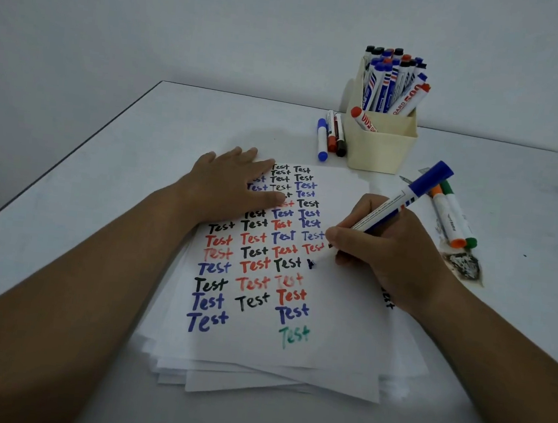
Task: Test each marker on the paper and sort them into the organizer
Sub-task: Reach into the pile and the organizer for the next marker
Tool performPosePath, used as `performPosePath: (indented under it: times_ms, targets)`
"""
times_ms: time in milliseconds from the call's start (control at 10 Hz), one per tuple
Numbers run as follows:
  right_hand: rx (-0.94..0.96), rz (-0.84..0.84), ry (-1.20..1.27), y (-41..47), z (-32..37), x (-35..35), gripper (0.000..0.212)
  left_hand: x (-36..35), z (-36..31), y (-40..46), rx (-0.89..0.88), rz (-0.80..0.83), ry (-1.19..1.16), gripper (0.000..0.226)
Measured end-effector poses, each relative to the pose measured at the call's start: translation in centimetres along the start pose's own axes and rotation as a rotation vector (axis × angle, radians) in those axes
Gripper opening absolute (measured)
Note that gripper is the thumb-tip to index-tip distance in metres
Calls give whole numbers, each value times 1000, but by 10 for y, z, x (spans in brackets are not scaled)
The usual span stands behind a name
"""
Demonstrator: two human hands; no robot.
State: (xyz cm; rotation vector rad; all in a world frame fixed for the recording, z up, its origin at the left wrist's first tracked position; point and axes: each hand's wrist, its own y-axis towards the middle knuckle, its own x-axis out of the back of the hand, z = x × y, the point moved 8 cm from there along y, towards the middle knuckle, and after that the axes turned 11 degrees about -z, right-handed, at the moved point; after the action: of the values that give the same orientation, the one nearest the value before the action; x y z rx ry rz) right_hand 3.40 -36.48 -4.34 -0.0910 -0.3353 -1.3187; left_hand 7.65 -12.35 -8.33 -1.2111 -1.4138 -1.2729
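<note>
Marker (396,205), white barrel with blue cap posted on the back end, is pinched in the right hand (381,253), fingers curled round the barrel low down, tip on the paper (338,324) at a small dark stroke just left of the fingertips. Cap end tilts up and away to the right. Barrel print too small to read.

Left hand (230,187) lies flat, fingers straight and spread, palm down on the upper left of the sheet, covering some words. Both forearms bare, reaching in from the near edge.

Paper is the top of a loose stack on the surface (105,145), between the hands. Rows of "Test" in black, red and blue, one green "Test" lowest, some red ones smudged.

Organizer (379,146), cream, beyond the right hand: back compartment packed with upright markers, one reading "BOARD 500"; one red-capped marker (363,118) leans in the front compartment, print probably "500".

Three markers (330,135) (blue, red, black caps) lie just left of the organizer. Orange and green markers (452,217) lie right of the right hand, near a dark scuffed patch (464,265).
</note>
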Motion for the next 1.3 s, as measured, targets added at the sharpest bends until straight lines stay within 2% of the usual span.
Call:
performPosePath:
  times_ms: [200, 400, 600, 800, 900, 1300]
  targets:
    - [67, -28, -46, -1, 2, 1, 17, -2, -3, -2, -29, 48, 46, 98]
    - [37, -56, 58, 3, 1, 6, 16, 0, -6, -4, -22, 61, 41, 97]
    - [95, -52, -49, 3, 0, 5, 17, -1, -5, -4, -18, 68, 44, 96]
    - [82, -34, -52, 1, 1, 3, 18, 0, -6, -4, -19, 71, 48, 97]
    - [98, -112, -20, 2, 2, 11, 20, 1, -6, -5, -17, 70, 43, 98]
    - [83, -104, -20, 1, 2, 10, 22, 0, -6, -4, -19, 71, 48, 97]
